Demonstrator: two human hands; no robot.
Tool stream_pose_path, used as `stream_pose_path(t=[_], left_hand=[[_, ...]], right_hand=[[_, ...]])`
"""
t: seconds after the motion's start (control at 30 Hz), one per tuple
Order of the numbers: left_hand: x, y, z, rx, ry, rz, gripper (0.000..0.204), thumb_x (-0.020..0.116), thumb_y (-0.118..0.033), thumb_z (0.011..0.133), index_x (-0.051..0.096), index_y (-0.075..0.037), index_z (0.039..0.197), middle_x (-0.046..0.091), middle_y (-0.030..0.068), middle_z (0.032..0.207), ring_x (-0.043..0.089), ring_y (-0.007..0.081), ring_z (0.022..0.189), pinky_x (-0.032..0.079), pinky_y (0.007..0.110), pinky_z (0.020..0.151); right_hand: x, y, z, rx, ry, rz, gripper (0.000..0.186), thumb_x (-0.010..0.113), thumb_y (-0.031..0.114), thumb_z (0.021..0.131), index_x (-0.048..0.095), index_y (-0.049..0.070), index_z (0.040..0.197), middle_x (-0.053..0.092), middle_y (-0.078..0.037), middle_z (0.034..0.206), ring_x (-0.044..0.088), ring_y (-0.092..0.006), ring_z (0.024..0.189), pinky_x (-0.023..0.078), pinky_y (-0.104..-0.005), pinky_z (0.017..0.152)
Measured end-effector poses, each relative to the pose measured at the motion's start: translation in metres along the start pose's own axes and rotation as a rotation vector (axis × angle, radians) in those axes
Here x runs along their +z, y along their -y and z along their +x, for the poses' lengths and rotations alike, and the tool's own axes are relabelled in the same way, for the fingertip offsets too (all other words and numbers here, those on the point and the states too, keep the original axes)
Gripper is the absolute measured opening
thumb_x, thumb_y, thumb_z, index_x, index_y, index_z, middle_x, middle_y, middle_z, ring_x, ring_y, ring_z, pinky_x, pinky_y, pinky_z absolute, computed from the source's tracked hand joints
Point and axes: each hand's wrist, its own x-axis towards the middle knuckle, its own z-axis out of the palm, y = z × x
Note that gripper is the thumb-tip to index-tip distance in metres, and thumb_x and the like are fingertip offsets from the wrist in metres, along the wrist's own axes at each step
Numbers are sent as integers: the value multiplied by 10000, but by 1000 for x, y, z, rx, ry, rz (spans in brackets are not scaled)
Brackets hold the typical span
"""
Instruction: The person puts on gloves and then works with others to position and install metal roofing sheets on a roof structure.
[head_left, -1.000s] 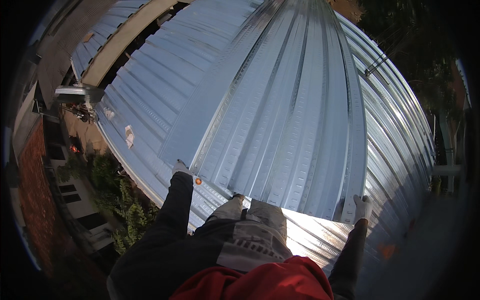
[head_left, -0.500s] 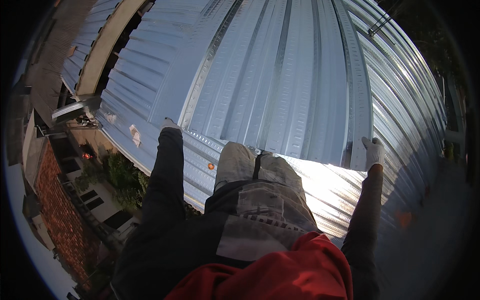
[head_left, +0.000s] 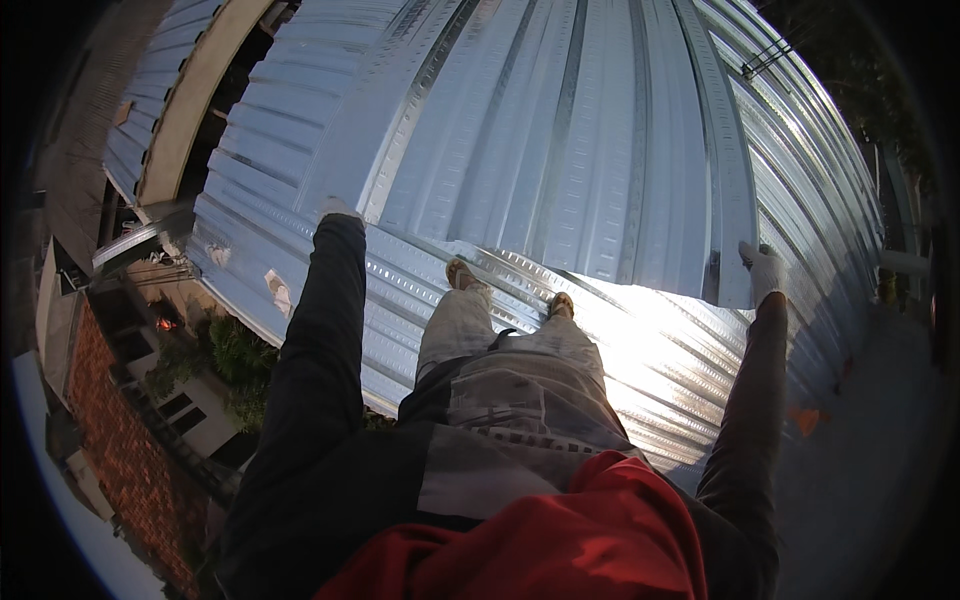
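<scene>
A wide ribbed metal roofing sheet [head_left: 540, 150] stretches away in front of me, lying over other metal roofing. At its near left corner, my left hand [head_left: 340, 209], in a white glove, is closed on the edge; most of its fingers are hidden. On the right, my gloved right hand [head_left: 765, 270] grips the near right corner, thumb on the sheet's face and the other fingers out of sight. Between the hands, the sheet's near edge crosses just beyond my shoes [head_left: 461, 273]. Sunlight glares off the ribbed roof [head_left: 640, 350] underneath.
A pale beam [head_left: 200, 100] beside a dark gap runs along the left. The roof edge [head_left: 235, 309] drops toward shrubs [head_left: 242, 355] and a tiled roof [head_left: 130, 430] below. Crumpled white scrap [head_left: 278, 292] lies near that edge. Thin rods [head_left: 768, 58] stand out at the far right.
The sheet's near edge and both hands have shifted farther from my body. My shoes, hidden under the sheet before, now show. An orange round spot near my leg is no longer visible.
</scene>
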Motion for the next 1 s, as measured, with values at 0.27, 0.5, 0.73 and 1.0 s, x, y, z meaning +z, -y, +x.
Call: stream_pose_path(t=[0.27, 0.5, 0.73, 1.0], left_hand=[[-20, 83, 93, -142, -46, -239, 341, 760, -140, 778, 710, 40, 1063, 719, 260, 1141, 691, 379, 1130, 564, 394, 952], [-71, 86, 151, 94, 149, -108, 389, 737, -136, 793, 699, 31, 1142, 700, 250, 1209, 680, 370, 1152, 550, 397, 978], [2, 143, 257, -227, 124, -234, 407, 647, -187, 899, 655, 6, 1257, 682, 190, 1296, 596, 313, 1305, 469, 359, 1088], [-67, 78, 362, 103, 228, 155, 388, 506, -255, 1017, 637, -162, 1370, 598, 68, 1454, 554, 240, 1355, 432, 386, 1114]], right_hand=[[109, 69, -42, 14, -16, 55, 229, 773, 206, 867, 696, -4, 919, 634, -24, 767, 555, -130, 678, 443, -300, 647], [152, 130, -51, 80, -67, 172, 233, 764, 160, 858, 704, -45, 953, 682, -72, 800, 624, -158, 668, 495, -338, 606], [196, 197, 32, -33, -34, 31, 265, 749, 129, 839, 715, -77, 1002, 728, -131, 816, 698, -212, 679, 550, -363, 598], [215, 222, 87, 2, -130, -6, 252, 767, 127, 827, 696, -58, 983, 736, -138, 845, 704, -208, 694, 562, -363, 621]])
